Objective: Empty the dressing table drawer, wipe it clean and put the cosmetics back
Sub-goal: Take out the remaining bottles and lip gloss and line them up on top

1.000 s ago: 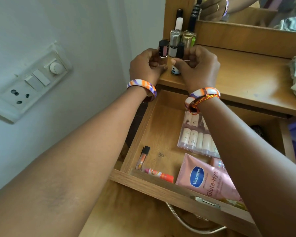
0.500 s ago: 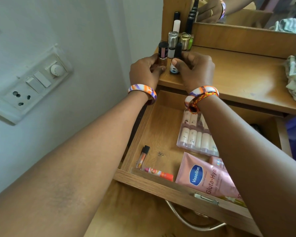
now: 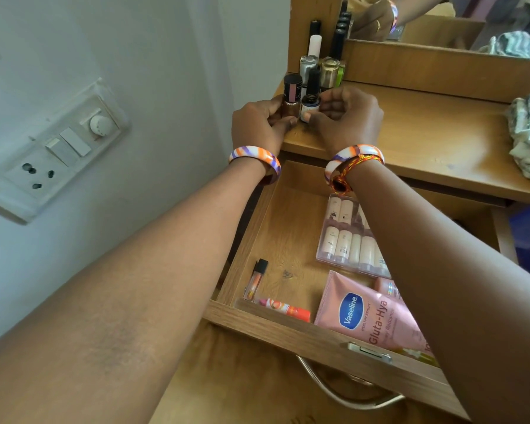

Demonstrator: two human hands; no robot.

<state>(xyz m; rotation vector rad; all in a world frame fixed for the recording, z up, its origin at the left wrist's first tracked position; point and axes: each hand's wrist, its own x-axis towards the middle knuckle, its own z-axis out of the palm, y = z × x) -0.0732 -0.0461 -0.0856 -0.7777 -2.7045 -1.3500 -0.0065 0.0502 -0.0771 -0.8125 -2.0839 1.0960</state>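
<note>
Only legible: pink tube (image 3: pixel 371 319) reads "Vaseline Gluta-Hya", in drawer (image 3: pixel 288 327).

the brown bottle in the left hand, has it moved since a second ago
Yes. The brown bottle has come down from beside the silver-capped bottle to the tabletop.

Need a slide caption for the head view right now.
Both hands, left and right, set small nail-polish bottles on the wooden tabletop above the open wooden drawer.

The two small bottles (image 3: pixel 300 101) have been drawn nearer the worktop (image 3: pixel 410 142) edge by both hands; grip kept.
</note>
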